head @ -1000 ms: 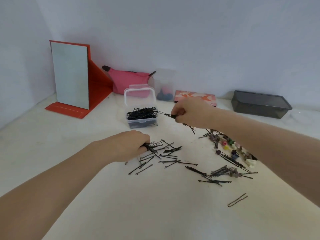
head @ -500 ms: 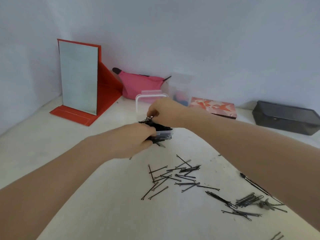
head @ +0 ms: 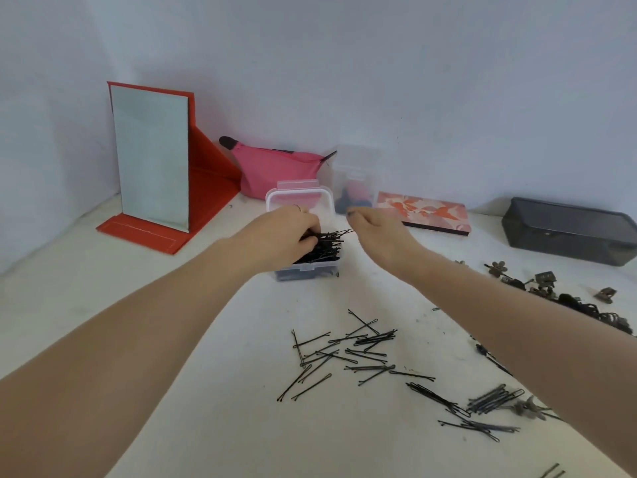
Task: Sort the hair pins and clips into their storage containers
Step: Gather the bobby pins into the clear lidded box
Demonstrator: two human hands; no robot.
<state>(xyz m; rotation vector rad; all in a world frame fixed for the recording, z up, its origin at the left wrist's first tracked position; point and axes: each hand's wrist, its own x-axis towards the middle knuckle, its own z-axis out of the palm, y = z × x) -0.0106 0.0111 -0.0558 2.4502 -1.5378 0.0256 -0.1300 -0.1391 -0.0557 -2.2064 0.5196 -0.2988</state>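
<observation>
I look down on a white table (head: 103, 305) that meets a pale wall. The landmark is a small clear plastic box (head: 306, 270) with its lid (head: 299, 198) hinged open, standing at the middle of the table and heaped with black hair pins (head: 324, 248).

Far left of the box stands a red folding mirror (head: 151, 160). Far right of it lies a dark grey tray (head: 565, 232). Behind the box, against the wall, a pink pouch (head: 279, 170) rests, with a second clear container (head: 355, 181) to its right and a flat orange-patterned case (head: 422, 212) further right.

My left hand (head: 279, 236) is over the box, fingers curled round a bundle of pins on the heap. My right hand (head: 375, 232) hovers just right of the box, fingers loose and relaxed, gripping nothing.

In front of the box, nearer me, loose black pins (head: 348, 353) lie scattered on the table. Further right of these, more pins (head: 482, 405) lie in small bunches. Right of the box, before the grey tray, is a pile of dark clips (head: 551, 288).
</observation>
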